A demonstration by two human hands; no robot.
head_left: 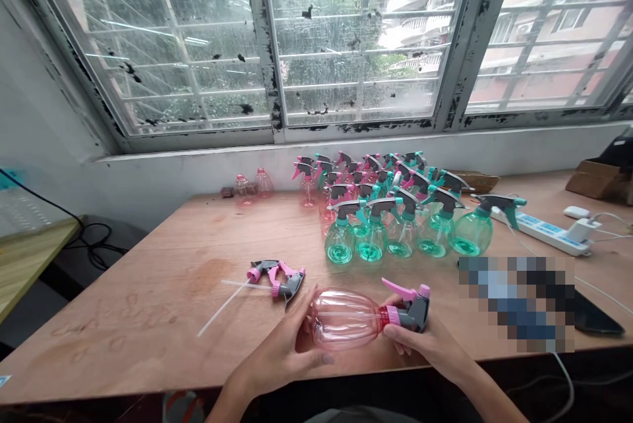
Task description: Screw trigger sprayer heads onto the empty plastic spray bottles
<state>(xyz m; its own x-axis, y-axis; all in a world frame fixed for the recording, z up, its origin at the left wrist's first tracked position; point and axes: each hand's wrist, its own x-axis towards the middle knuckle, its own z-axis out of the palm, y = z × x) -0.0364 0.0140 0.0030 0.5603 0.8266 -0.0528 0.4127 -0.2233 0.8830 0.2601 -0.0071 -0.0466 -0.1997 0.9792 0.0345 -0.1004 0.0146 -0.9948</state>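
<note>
I held the clear pink ribbed bottle (345, 319) sideways, my left hand (291, 337) cupping its base, my right fingers gripping its pink-and-grey spray head (413, 310). Left of my hands lay two loose spray heads (277, 278); beyond, two topless pink bottles (254, 187) stood on the wooden table (163, 284).

Bare tabletop (163, 278) lies open at left; rightward, clustered green spray bottles (370, 238) block the way.
</note>
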